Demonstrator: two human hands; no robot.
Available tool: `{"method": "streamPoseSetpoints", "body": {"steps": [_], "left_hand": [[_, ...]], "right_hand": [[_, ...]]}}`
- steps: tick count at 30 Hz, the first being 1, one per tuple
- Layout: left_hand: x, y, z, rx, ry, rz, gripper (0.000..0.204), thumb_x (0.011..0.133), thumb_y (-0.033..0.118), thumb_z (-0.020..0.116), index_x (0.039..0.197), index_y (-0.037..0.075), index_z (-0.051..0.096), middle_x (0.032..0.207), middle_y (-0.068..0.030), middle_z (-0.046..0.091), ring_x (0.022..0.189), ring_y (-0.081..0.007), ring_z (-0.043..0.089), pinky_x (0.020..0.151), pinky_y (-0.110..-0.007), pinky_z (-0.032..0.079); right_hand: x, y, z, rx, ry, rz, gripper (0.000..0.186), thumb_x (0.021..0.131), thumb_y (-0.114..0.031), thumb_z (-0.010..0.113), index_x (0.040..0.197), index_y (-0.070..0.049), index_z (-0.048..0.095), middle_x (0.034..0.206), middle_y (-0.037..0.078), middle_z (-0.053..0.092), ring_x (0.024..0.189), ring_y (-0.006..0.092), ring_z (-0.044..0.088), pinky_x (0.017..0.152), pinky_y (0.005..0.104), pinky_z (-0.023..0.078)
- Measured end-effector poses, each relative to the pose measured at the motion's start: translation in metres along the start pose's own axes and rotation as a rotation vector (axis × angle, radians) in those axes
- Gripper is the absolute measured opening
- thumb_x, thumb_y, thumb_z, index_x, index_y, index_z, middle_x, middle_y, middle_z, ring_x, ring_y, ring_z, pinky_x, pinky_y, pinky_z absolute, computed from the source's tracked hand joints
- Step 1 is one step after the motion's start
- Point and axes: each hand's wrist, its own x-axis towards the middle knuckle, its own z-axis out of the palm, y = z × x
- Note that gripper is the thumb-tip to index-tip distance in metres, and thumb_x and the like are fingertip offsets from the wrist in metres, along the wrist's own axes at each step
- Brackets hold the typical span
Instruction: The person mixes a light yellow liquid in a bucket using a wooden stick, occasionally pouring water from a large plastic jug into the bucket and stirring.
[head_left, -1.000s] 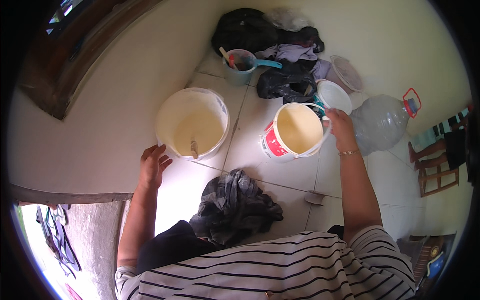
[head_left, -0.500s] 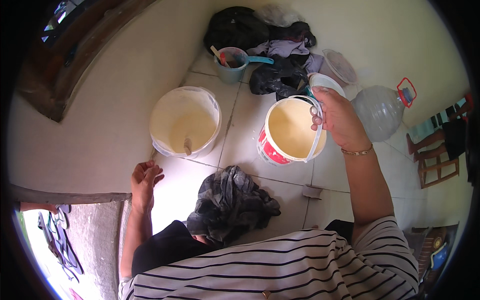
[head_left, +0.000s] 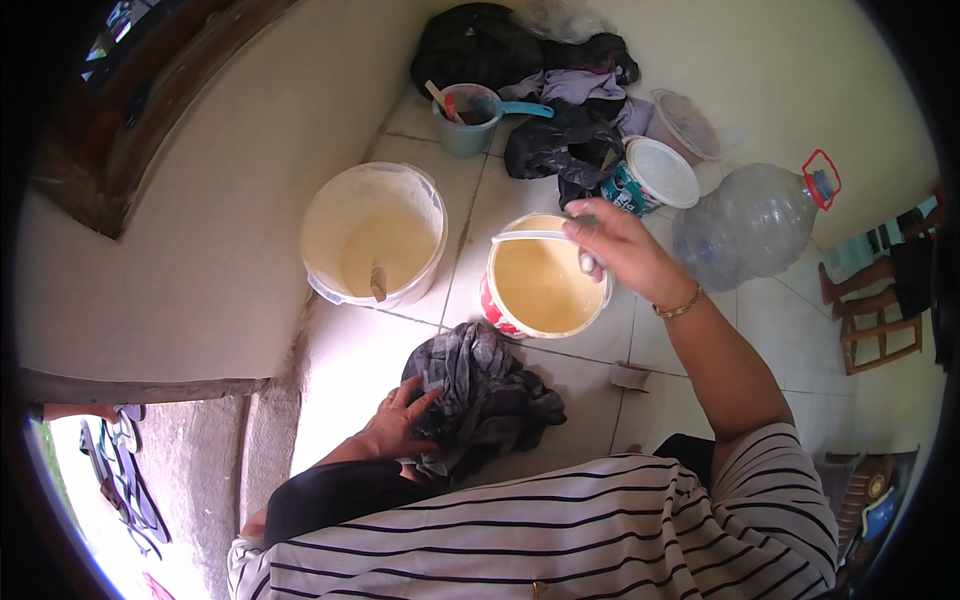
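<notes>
Bucket [head_left: 545,285] shifted left beneath right fingers [head_left: 603,238] gripping its handle [head_left: 528,236]; left fingers [head_left: 424,404] spread wide

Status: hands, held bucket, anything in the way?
Right hand grips white handle of small bucket. Left hand open at dark checked cloth. Bucket's inside pale yellow. Cloth lies close on bucket's near side.

Smooth plastic on the red-labelled bucket [head_left: 497,311], matt crumpled cloth [head_left: 482,395], glossy floor tiles [head_left: 587,398], shiny plastic jug [head_left: 745,225]
</notes>
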Motion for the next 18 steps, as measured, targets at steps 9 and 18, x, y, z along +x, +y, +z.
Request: {"method": "streamPoseSetpoints", "body": {"steps": [9,18], "left_hand": [[0.001,-0.028,0.033,-0.412,0.132,-0.252,0.039,0.08,0.021,0.064,0.115,0.005,0.056,0.094,-0.0211,0.064,0.092,-0.0366,0.063,0.082,-0.042,0.05],[-0.004,-0.032,0.003,-0.331,0.058,-0.219,0.072,0.076,0.035,0.074,0.134,0.004,0.045,0.116,-0.0233,0.056,0.108,-0.0352,0.057,0.095,-0.039,0.046]], "right_hand": [[0.001,0.011,-0.016,-0.591,0.028,-0.251,0.041,0.092,-0.02,0.063,0.12,0.007,0.051,0.086,0.005,0.063,0.07,0.0081,0.058,0.063,0.0223,0.048],[-0.006,-0.01,0.002,-0.102,0.091,0.011,0.02,0.09,-0.018,0.062,0.09,0.003,0.064,0.072,0.002,0.06,0.061,0.0053,0.053,0.056,0.0219,0.046]]}}
